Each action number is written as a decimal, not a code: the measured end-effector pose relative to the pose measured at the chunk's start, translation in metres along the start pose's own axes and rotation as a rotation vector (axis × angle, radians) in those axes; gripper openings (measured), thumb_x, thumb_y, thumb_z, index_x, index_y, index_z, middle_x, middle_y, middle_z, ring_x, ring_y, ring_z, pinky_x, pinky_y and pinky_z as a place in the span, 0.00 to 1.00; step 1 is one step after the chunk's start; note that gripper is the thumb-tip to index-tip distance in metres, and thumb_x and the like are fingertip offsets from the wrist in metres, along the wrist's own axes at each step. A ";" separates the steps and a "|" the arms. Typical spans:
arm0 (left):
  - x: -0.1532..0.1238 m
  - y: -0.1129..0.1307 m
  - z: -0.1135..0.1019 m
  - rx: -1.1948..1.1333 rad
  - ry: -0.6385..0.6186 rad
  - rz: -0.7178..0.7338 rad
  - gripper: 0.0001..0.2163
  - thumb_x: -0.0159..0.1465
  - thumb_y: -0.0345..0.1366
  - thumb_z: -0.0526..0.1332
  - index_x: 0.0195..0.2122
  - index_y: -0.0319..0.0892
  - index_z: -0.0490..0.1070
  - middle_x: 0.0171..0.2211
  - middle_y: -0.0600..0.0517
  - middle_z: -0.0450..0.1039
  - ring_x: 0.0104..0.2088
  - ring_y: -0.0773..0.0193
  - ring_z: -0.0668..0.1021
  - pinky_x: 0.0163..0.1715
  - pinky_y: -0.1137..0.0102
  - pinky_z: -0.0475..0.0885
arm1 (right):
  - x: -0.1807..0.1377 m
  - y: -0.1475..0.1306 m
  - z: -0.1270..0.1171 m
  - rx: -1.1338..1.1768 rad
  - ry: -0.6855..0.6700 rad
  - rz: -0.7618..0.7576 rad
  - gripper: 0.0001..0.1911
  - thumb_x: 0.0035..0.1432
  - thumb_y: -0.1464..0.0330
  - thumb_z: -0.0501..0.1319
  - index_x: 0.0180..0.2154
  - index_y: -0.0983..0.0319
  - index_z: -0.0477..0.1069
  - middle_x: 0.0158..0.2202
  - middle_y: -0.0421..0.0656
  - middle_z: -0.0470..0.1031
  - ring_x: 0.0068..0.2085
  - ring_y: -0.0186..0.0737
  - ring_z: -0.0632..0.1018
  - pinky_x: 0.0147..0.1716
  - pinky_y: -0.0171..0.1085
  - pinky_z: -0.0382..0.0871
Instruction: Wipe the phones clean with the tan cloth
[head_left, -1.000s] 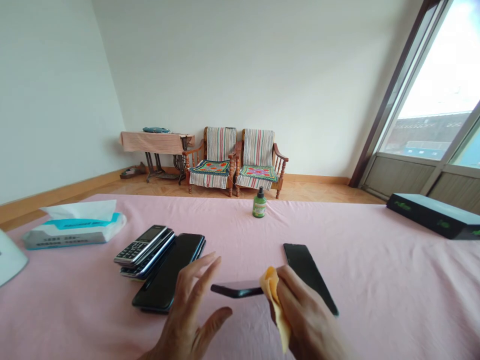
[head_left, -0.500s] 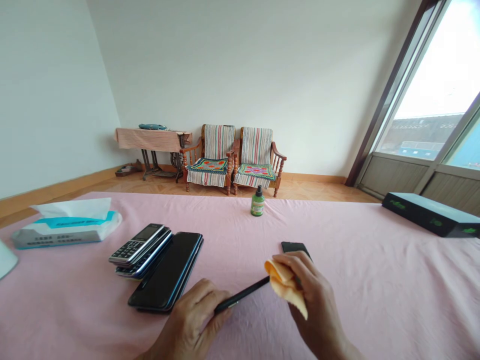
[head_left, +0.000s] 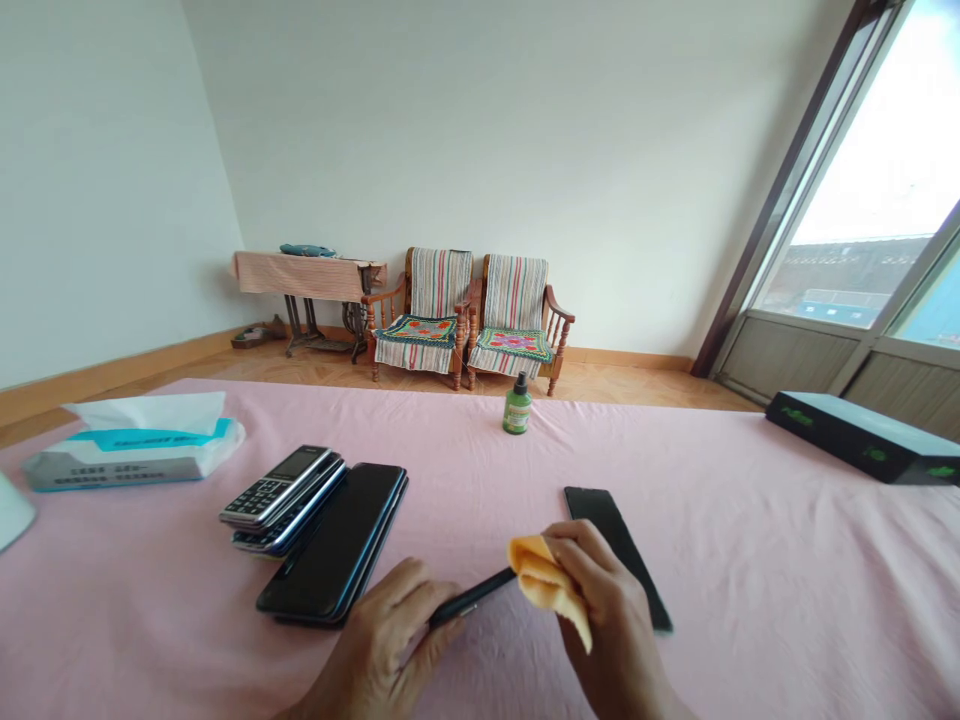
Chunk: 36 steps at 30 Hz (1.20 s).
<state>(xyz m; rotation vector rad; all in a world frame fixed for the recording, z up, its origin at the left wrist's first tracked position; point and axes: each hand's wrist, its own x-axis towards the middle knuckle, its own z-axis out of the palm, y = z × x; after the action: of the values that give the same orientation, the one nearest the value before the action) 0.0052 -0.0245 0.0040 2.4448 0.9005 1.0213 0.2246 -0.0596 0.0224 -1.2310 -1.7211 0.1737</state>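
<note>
My left hand (head_left: 394,630) is closed on one end of a slim black phone (head_left: 474,597), seen nearly edge-on above the cloth. In my right hand (head_left: 604,600) is a folded yellow cloth (head_left: 551,585), pinched around the far end of that phone and hiding it. Another black smartphone (head_left: 619,550) lies flat just beyond and right of my right hand, which covers part of it. Left of my left hand rest stacked black smartphones (head_left: 341,545), and against them leans a pile of keypad phones (head_left: 281,490).
A pink tablecloth (head_left: 465,500) covers the table. On it stand a green spray bottle (head_left: 517,405) at the far middle, a tissue pack (head_left: 135,450) at left and a black box (head_left: 862,435) at right. Two wooden chairs (head_left: 469,320) stand beyond the table.
My right hand has slid left and slightly down along the held phone with the yellow cloth, uncovering more of the flat smartphone. The left hand has kept its hold in place.
</note>
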 end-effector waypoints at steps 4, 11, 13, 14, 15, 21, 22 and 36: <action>0.002 0.001 -0.002 -0.006 -0.043 -0.020 0.09 0.68 0.35 0.54 0.42 0.44 0.73 0.31 0.51 0.71 0.32 0.62 0.75 0.32 0.72 0.71 | -0.002 -0.008 0.001 0.076 -0.104 -0.085 0.17 0.52 0.77 0.55 0.43 0.59 0.71 0.39 0.46 0.72 0.40 0.42 0.75 0.37 0.36 0.70; 0.003 -0.002 -0.001 -0.008 -0.018 -0.051 0.09 0.69 0.37 0.54 0.40 0.43 0.73 0.30 0.52 0.70 0.31 0.63 0.75 0.30 0.72 0.69 | -0.005 0.004 -0.009 0.081 0.140 -0.037 0.19 0.51 0.77 0.55 0.43 0.56 0.71 0.49 0.48 0.63 0.44 0.44 0.74 0.34 0.37 0.72; 0.003 -0.004 -0.001 -0.005 -0.015 -0.059 0.10 0.69 0.37 0.53 0.37 0.42 0.73 0.29 0.52 0.70 0.31 0.63 0.74 0.31 0.72 0.69 | -0.003 0.007 -0.012 0.076 0.093 -0.029 0.21 0.51 0.79 0.53 0.45 0.56 0.71 0.45 0.47 0.65 0.41 0.42 0.74 0.33 0.36 0.72; 0.003 -0.004 0.000 -0.001 -0.012 -0.064 0.10 0.69 0.38 0.53 0.36 0.42 0.73 0.29 0.51 0.70 0.31 0.63 0.74 0.31 0.72 0.69 | -0.002 0.009 -0.012 0.064 0.059 -0.032 0.23 0.50 0.80 0.52 0.46 0.56 0.71 0.43 0.46 0.66 0.41 0.41 0.74 0.34 0.36 0.72; 0.003 -0.005 0.000 0.003 -0.009 -0.067 0.10 0.69 0.38 0.53 0.35 0.42 0.72 0.29 0.51 0.70 0.30 0.63 0.74 0.31 0.71 0.69 | -0.001 0.010 -0.013 0.046 0.031 -0.039 0.25 0.49 0.81 0.52 0.46 0.57 0.70 0.43 0.46 0.66 0.41 0.41 0.74 0.35 0.36 0.71; 0.001 -0.007 0.002 0.000 -0.005 -0.045 0.09 0.68 0.36 0.54 0.40 0.42 0.72 0.31 0.51 0.71 0.32 0.63 0.75 0.31 0.71 0.70 | 0.006 0.013 -0.011 -0.023 -0.017 -0.077 0.20 0.49 0.83 0.51 0.39 0.58 0.69 0.42 0.45 0.71 0.43 0.42 0.73 0.38 0.38 0.68; 0.000 -0.007 0.002 0.000 -0.004 -0.043 0.09 0.68 0.36 0.54 0.41 0.42 0.72 0.31 0.51 0.70 0.32 0.63 0.75 0.31 0.71 0.70 | 0.007 0.013 -0.011 -0.036 -0.028 -0.085 0.18 0.50 0.83 0.52 0.38 0.58 0.69 0.42 0.44 0.72 0.42 0.42 0.73 0.38 0.38 0.68; 0.000 -0.009 0.003 -0.006 0.003 -0.038 0.08 0.68 0.36 0.54 0.39 0.42 0.72 0.31 0.52 0.70 0.32 0.63 0.74 0.31 0.71 0.69 | 0.004 0.011 -0.009 -0.111 -0.039 -0.090 0.18 0.47 0.85 0.50 0.35 0.59 0.63 0.41 0.44 0.71 0.43 0.43 0.70 0.39 0.39 0.66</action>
<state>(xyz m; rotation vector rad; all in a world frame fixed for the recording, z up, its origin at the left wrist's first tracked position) 0.0037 -0.0182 -0.0026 2.4124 0.9405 1.0132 0.2388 -0.0549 0.0228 -1.2343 -1.8366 0.0499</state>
